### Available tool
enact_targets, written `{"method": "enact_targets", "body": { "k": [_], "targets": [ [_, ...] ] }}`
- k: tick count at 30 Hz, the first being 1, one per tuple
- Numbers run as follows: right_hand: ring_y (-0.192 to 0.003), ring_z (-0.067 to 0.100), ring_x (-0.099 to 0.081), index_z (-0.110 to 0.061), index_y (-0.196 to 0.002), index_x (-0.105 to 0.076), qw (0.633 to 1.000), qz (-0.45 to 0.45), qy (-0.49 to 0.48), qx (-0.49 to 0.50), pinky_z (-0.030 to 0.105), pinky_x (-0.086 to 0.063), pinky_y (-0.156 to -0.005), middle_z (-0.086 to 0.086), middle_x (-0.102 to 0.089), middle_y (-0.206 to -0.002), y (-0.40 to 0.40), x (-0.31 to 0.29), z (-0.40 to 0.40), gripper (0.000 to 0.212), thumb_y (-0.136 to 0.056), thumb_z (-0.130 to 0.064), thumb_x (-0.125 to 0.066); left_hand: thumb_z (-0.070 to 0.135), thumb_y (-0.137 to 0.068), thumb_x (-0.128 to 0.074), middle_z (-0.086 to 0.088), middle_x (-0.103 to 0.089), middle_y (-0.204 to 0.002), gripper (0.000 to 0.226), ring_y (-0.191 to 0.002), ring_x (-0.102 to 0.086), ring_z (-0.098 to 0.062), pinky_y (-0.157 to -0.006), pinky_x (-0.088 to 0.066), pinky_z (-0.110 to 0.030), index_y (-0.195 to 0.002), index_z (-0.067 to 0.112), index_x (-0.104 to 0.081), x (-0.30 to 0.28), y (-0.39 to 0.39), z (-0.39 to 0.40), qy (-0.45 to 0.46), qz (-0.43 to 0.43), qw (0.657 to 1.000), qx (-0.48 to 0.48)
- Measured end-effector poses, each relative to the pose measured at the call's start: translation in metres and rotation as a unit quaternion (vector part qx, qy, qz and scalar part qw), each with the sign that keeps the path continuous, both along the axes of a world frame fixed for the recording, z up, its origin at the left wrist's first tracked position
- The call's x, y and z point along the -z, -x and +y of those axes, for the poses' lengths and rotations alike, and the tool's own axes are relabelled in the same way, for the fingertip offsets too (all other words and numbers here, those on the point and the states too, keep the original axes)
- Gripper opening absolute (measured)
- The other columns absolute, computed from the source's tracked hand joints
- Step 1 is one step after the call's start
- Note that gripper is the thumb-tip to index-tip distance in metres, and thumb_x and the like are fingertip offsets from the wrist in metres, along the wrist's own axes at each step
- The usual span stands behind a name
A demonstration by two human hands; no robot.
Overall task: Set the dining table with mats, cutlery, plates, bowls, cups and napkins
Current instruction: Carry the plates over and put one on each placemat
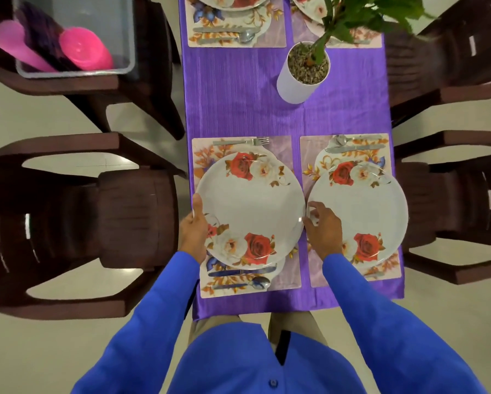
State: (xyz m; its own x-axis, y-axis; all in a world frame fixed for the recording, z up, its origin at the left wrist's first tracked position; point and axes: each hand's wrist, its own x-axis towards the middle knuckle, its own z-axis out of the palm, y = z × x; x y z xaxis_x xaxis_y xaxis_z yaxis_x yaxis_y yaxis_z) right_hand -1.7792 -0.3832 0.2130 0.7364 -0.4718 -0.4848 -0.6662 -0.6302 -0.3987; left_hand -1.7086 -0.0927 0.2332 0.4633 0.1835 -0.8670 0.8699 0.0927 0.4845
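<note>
A white plate with red roses point(250, 206) lies over the near left mat point(284, 274). My left hand point(194, 231) grips its left rim, thumb on top. My right hand point(322, 228) holds its right rim with curled fingers, next to a second rose plate point(363, 206) on the near right mat point(309, 149). A fork point(241, 142) lies above the left plate; a knife point(241, 271) and spoon point(244, 284) lie below it. The right mat carries a spoon point(343, 139) and knife point(355, 149) at its top.
A white pot with a green plant point(304, 69) stands mid-table on the purple cloth point(238, 95). Two more set mats with plates sit at the far end. Dark brown chairs point(96, 217) flank the table. A grey bin point(76, 35) with pink cups rests on the far left chair.
</note>
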Motion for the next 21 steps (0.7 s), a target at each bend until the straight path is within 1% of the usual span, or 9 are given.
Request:
{"method": "enact_targets", "body": {
  "k": [2,5,7,8,11,14,16,18,21],
  "targets": [
    [-0.11,0.035,-0.067,-0.017,-0.139,-0.06,1.0,-0.004,0.003,-0.001,0.047,-0.056,-0.097,0.014,-0.069,-0.123,0.001,0.0,0.0,0.041,-0.098,-0.019,-0.066,0.078,-0.095,-0.045,0.008,-0.073,-0.086,0.049,-0.085,-0.066,-0.014,-0.073,-0.053,-0.032,-0.089,0.034,-0.066,0.003,-0.002,-0.003,-0.013,0.0,1.0,0.001],
    [-0.108,0.034,-0.067,-0.019,-0.14,-0.06,1.0,-0.008,0.008,-0.014,0.047,-0.056,-0.095,0.013,-0.069,-0.121,0.002,-0.001,0.001,0.041,-0.099,-0.018,-0.063,0.08,-0.093,-0.045,0.008,-0.073,-0.091,0.049,-0.09,-0.067,-0.016,-0.083,-0.057,-0.039,-0.091,0.036,-0.066,0.012,0.0,0.0,-0.021,0.002,1.0,0.019],
    [-0.108,0.034,-0.066,-0.021,-0.141,-0.059,1.0,-0.007,0.015,-0.026,0.047,-0.056,-0.096,0.012,-0.069,-0.121,0.003,-0.003,0.002,0.042,-0.1,-0.017,-0.062,0.07,-0.099,-0.048,0.008,-0.074,-0.097,0.045,-0.093,-0.07,-0.015,-0.08,-0.059,-0.037,-0.103,0.03,-0.069,0.012,0.002,0.001,-0.04,-0.033,0.998,0.035],
    [-0.109,0.033,-0.066,-0.021,-0.142,-0.057,0.999,-0.004,0.018,-0.03,0.048,-0.055,-0.097,0.012,-0.068,-0.122,0.003,-0.004,0.004,0.043,-0.1,-0.017,-0.061,0.062,-0.103,-0.05,0.006,-0.073,-0.1,0.042,-0.093,-0.069,-0.014,-0.08,-0.06,-0.037,-0.11,0.025,-0.068,0.012,0.004,0.002,-0.077,-0.059,0.993,0.06],
    [-0.114,0.034,-0.063,-0.019,-0.146,-0.055,0.999,0.0,0.019,-0.034,0.047,-0.052,-0.101,0.013,-0.066,-0.127,0.005,-0.006,0.007,0.045,-0.102,-0.015,-0.058,0.043,-0.106,-0.056,-0.005,-0.068,-0.119,0.039,-0.107,-0.068,-0.023,-0.094,-0.059,-0.043,-0.134,0.017,-0.064,0.021,0.009,0.011,-0.203,-0.131,0.957,0.158],
    [-0.115,0.035,-0.062,-0.017,-0.149,-0.053,0.999,0.003,0.028,-0.043,0.046,-0.051,-0.101,0.014,-0.065,-0.128,0.007,-0.007,0.01,0.046,-0.103,-0.012,-0.055,0.035,-0.106,-0.058,-0.008,-0.057,-0.129,0.042,-0.114,-0.062,-0.024,-0.1,-0.054,-0.043,-0.146,0.022,-0.058,0.025,0.011,0.017,-0.233,-0.13,0.94,0.211],
    [-0.111,0.036,-0.063,-0.017,-0.149,-0.054,0.998,0.009,0.035,-0.052,0.046,-0.052,-0.098,0.015,-0.065,-0.124,0.008,-0.008,0.011,0.049,-0.102,-0.007,-0.054,0.032,-0.106,-0.059,-0.004,-0.057,-0.128,0.043,-0.114,-0.062,-0.021,-0.101,-0.054,-0.041,-0.147,0.024,-0.058,0.028,0.012,0.022,-0.232,-0.131,0.937,0.227],
    [-0.106,0.038,-0.065,-0.015,-0.146,-0.057,0.998,0.011,0.041,-0.043,0.048,-0.054,-0.095,0.017,-0.068,-0.121,0.008,-0.01,0.011,0.05,-0.099,0.001,-0.054,0.032,-0.104,-0.06,-0.003,-0.064,-0.127,0.04,-0.112,-0.067,-0.021,-0.1,-0.058,-0.045,-0.144,0.028,-0.06,0.039,0.013,0.029,-0.238,-0.137,0.931,0.24],
    [-0.101,0.042,-0.068,-0.005,-0.132,-0.064,0.999,0.006,0.031,-0.001,0.051,-0.057,-0.092,0.02,-0.072,-0.118,0.007,-0.015,0.012,0.036,-0.098,0.003,-0.054,0.032,-0.104,-0.059,-0.002,-0.07,-0.127,0.035,-0.111,-0.071,-0.022,-0.098,-0.06,-0.047,-0.138,0.028,-0.065,0.049,0.016,0.033,-0.244,-0.14,0.93,0.237]
  ]
}}
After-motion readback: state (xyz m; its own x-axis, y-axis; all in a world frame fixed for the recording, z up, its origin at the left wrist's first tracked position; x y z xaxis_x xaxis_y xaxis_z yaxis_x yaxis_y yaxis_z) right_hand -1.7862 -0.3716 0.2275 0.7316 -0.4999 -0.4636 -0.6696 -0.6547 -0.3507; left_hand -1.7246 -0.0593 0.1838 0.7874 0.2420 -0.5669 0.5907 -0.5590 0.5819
